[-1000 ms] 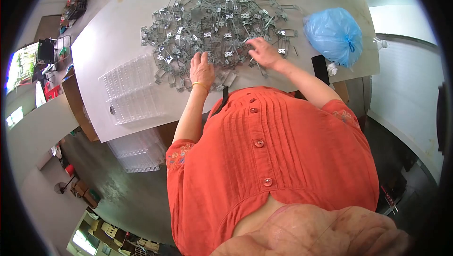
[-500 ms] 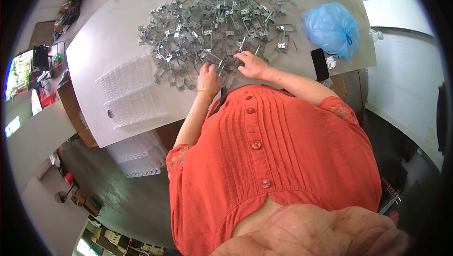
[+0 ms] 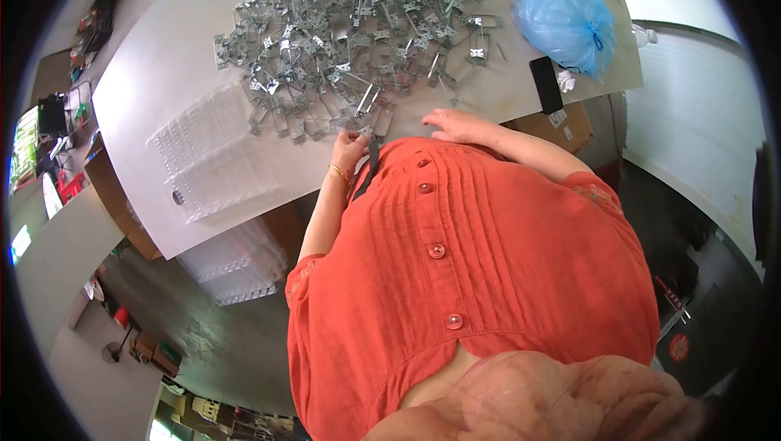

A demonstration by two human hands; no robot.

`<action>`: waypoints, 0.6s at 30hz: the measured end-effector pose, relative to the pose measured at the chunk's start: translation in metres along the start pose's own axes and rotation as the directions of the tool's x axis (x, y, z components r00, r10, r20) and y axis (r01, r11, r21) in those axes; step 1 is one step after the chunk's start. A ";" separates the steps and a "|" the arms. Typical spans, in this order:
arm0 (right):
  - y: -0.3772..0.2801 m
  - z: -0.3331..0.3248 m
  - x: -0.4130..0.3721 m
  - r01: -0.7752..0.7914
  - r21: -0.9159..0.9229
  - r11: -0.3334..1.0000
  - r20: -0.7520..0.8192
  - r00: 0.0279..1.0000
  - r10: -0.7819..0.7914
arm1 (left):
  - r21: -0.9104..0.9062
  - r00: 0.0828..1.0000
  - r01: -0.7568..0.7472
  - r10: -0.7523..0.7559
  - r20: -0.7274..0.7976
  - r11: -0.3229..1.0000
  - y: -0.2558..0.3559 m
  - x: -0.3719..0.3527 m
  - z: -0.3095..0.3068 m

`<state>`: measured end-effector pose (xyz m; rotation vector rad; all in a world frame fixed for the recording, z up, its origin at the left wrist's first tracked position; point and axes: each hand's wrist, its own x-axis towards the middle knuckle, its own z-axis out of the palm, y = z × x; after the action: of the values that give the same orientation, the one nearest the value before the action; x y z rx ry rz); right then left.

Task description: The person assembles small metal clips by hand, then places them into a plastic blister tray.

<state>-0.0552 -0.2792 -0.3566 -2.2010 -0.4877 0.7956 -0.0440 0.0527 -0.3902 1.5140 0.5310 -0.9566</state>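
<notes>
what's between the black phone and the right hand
Only bare table lies between the black phone and the right hand, as the head view shows.

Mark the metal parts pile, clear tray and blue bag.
metal parts pile [image 3: 350,26]: head view, middle of the heap.
clear tray [image 3: 213,152]: head view, centre of its ribbed top.
blue bag [image 3: 565,22]: head view, middle of its bulge.

Blocked straight ahead by a tangled pile of metal frames [image 3: 350,26], spread across the middle of the table [image 3: 138,91] and reaching almost to its near edge. Open at the far left — bare tabletop beyond the clear plastic trays [image 3: 207,152] lying by the left front edge. Narrow on the right: just a bare strip between pile and blue bag [image 3: 565,22], with a dark phone [image 3: 543,83] at the edge.
</notes>
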 end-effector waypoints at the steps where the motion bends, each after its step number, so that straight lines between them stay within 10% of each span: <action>1: 0.002 0.003 0.007 -0.023 -0.017 1.000 -0.046 0.999 0.022 | -0.077 1.000 -0.018 0.019 0.014 0.997 0.013 -0.002 0.003; 8: -0.006 -0.037 0.009 -0.440 0.007 0.898 -0.453 0.799 0.395 | -0.117 0.996 -0.088 0.085 -0.028 0.989 0.028 -0.002 0.007; 18: 0.024 -0.012 0.027 -0.463 -0.272 0.844 -0.447 0.837 0.315 | 0.226 0.992 -0.085 0.103 -0.069 0.970 0.008 -0.035 -0.006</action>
<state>-0.0247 -0.2864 -0.3782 -2.7873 0.0368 0.4665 -0.0553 0.0637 -0.3579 1.7699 0.4147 -0.9070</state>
